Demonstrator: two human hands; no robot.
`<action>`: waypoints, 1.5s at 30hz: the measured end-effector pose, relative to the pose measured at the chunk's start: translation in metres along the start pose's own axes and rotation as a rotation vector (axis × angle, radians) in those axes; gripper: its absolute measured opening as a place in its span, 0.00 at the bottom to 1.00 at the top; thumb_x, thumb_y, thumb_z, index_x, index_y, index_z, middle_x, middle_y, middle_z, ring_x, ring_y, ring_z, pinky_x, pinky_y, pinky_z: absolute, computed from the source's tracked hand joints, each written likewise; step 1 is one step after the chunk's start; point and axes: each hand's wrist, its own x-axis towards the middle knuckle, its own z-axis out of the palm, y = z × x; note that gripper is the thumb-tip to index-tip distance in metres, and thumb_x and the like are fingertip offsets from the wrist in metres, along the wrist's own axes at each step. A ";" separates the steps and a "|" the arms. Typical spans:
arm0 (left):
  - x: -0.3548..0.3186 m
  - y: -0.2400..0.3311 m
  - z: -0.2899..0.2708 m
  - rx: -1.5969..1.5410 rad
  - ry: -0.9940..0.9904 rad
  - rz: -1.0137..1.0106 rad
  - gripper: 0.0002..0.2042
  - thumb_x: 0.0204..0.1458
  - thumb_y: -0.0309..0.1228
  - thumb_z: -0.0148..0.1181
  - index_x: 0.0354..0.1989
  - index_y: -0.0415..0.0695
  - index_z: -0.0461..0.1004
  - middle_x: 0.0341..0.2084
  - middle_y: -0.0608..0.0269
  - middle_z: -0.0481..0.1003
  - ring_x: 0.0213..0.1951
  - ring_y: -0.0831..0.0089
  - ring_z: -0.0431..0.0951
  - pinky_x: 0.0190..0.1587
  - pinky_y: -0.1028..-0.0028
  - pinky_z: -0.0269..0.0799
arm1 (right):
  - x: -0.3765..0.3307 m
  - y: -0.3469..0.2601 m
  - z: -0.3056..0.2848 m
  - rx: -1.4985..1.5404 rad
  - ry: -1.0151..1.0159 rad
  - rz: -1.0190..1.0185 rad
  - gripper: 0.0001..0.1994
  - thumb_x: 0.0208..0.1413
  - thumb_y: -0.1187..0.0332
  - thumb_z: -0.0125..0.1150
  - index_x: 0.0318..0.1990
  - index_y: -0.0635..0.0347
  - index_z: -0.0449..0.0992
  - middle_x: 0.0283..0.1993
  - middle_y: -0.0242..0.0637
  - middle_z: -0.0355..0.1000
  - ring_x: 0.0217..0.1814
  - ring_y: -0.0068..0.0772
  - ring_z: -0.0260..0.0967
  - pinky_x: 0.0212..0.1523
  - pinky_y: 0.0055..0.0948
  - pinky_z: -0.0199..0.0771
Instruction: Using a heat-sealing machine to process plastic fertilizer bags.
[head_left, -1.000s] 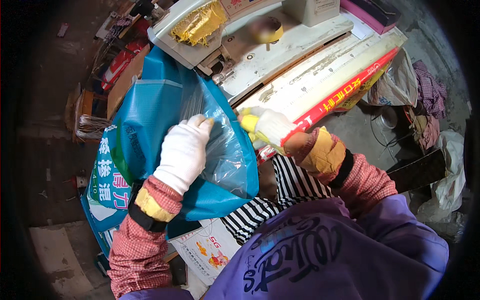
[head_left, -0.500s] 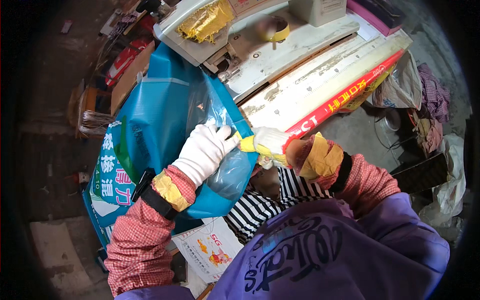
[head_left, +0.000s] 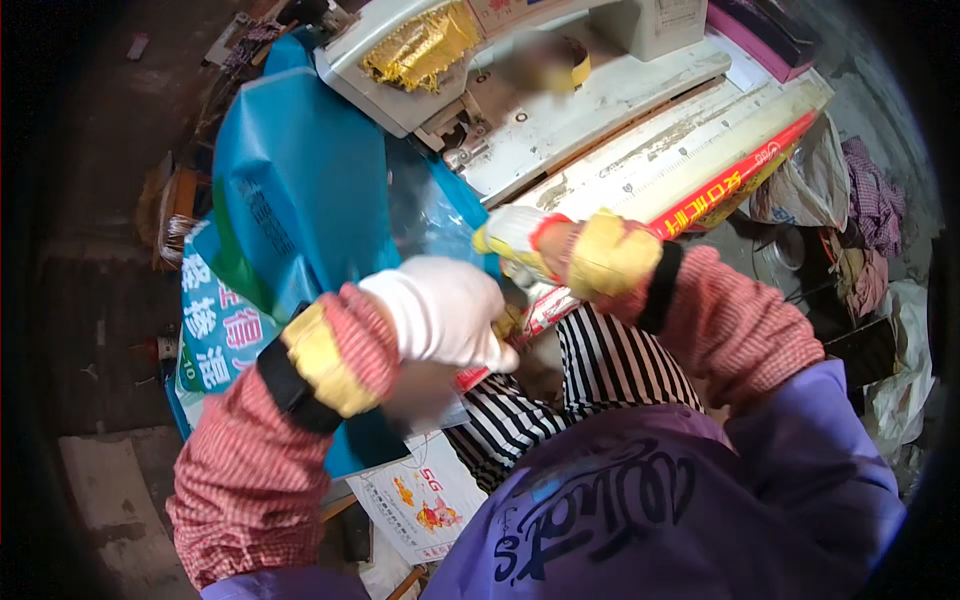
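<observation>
A large blue printed sack (head_left: 310, 170) with a clear plastic part lies across the left side, its upper edge by the sewing machine's needle area (head_left: 462, 150). My right hand (head_left: 515, 240), in a white and yellow glove, is closed on the sack's edge just in front of the machine bed. My left hand (head_left: 440, 310), in a white glove, is over the sack's near part, above my lap. Its fingers curl downward, and whatever they hold is hidden beneath them.
The sewing machine (head_left: 640, 95) has a yellow cloth patch (head_left: 425, 50) on its head and a blurred tape roll (head_left: 575, 65) on its bed. A printed paper (head_left: 420, 495) lies near my lap. Bags and cloths (head_left: 870, 200) lie at the right.
My left hand has left the sack's edge beside my right hand and come nearer to me. My right hand has risen slightly left. The sack's upper part now bulges higher, and its near part has dropped.
</observation>
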 end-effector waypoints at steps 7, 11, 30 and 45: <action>0.034 -0.041 -0.017 0.341 0.029 -0.324 0.12 0.39 0.39 0.60 0.29 0.45 0.78 0.25 0.54 0.77 0.32 0.56 0.77 0.37 0.63 0.72 | 0.010 -0.017 0.007 -0.130 -0.031 -0.120 0.12 0.48 0.63 0.53 0.16 0.54 0.65 0.14 0.31 0.57 0.12 0.28 0.52 0.12 0.30 0.48; 0.045 -0.084 0.000 0.469 0.296 -0.392 0.08 0.38 0.35 0.60 0.25 0.47 0.79 0.25 0.56 0.77 0.32 0.59 0.78 0.36 0.66 0.72 | -0.011 -0.027 0.014 0.680 -0.245 0.028 0.12 0.57 0.64 0.44 0.23 0.52 0.69 0.14 0.27 0.59 0.08 0.20 0.48 0.08 0.21 0.46; -0.265 0.032 0.098 0.430 1.685 -0.612 0.23 0.49 0.13 0.49 0.55 0.42 0.64 0.56 0.49 0.61 0.58 0.59 0.62 0.60 0.66 0.58 | -0.025 -0.080 0.084 -1.222 0.555 -1.233 0.07 0.40 0.71 0.56 0.29 0.50 0.78 0.34 0.39 0.71 0.37 0.41 0.69 0.38 0.37 0.69; -0.310 -0.151 0.199 -0.902 1.600 -1.296 0.08 0.55 0.28 0.49 0.32 0.40 0.75 0.26 0.62 0.76 0.30 0.71 0.75 0.36 0.73 0.70 | -0.151 -0.064 0.008 -0.187 0.256 -0.994 0.08 0.47 0.73 0.59 0.36 0.60 0.71 0.31 0.26 0.68 0.33 0.17 0.62 0.34 0.18 0.63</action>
